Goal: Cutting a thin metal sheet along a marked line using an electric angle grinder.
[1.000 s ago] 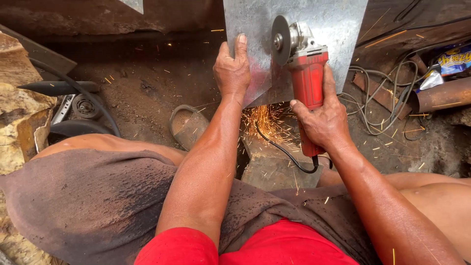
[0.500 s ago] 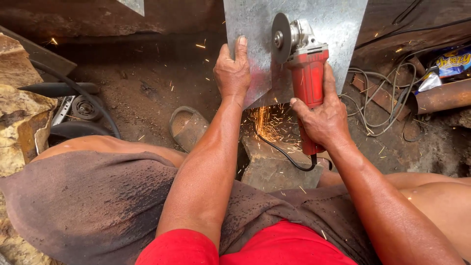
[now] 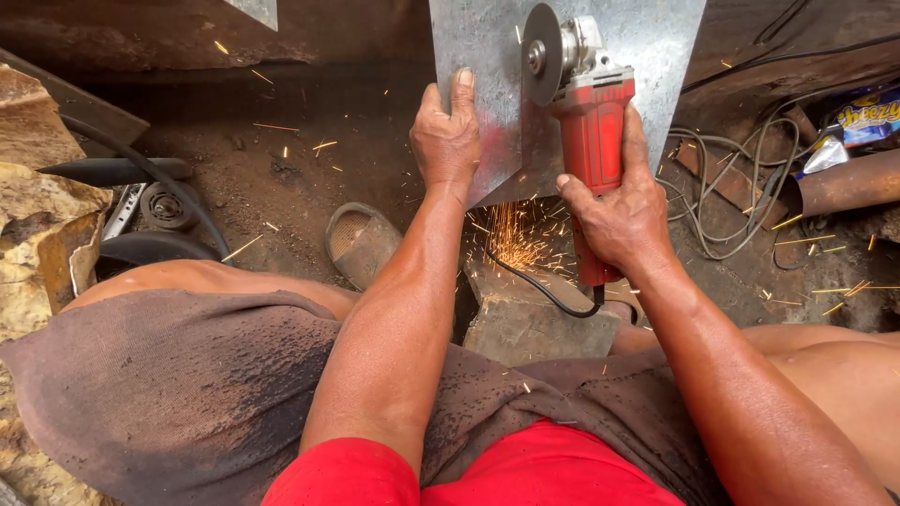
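Left hand (image 3: 448, 141): grip pinches the near left edge of the metal sheet (image 3: 487, 84), thumb laid flat on the sheet face, fingers behind it, not visible. Sheet stands tilted at top centre of view, lower corner pointing down toward the metal block (image 3: 530, 319) on the ground.

Right hand (image 3: 623, 215): grip wrapped tight round the red body of the grinder (image 3: 592, 141), thumb along the left side, fingers round the right. Grinder points away from the person; grey gear head and dark disc (image 3: 542, 54) at the far end. Disc stands edge-on against the sheet, just right of the left thumb. Black cord (image 3: 534, 286) leaves the grinder's rear end and loops over the block.

Sparks (image 3: 511, 239) fall under the sheet's lower edge, between the two forearms; stray ones scattered over the dirt floor (image 3: 281, 178) to the left and right.

Surroundings:
- Sandal (image 3: 361, 244) on the floor, just left of the left forearm.
- Rocks (image 3: 37, 215) at far left, w/ a black hose (image 3: 141, 173) and dark metal parts beside them.
- Tangle of wire (image 3: 722, 187) right of the grinder; rusty pipe (image 3: 844, 187) and a wrapper (image 3: 862, 117) further right.
- Person seated, knees apart, brown shorts (image 3: 159, 394), red shirt (image 3: 525, 468).
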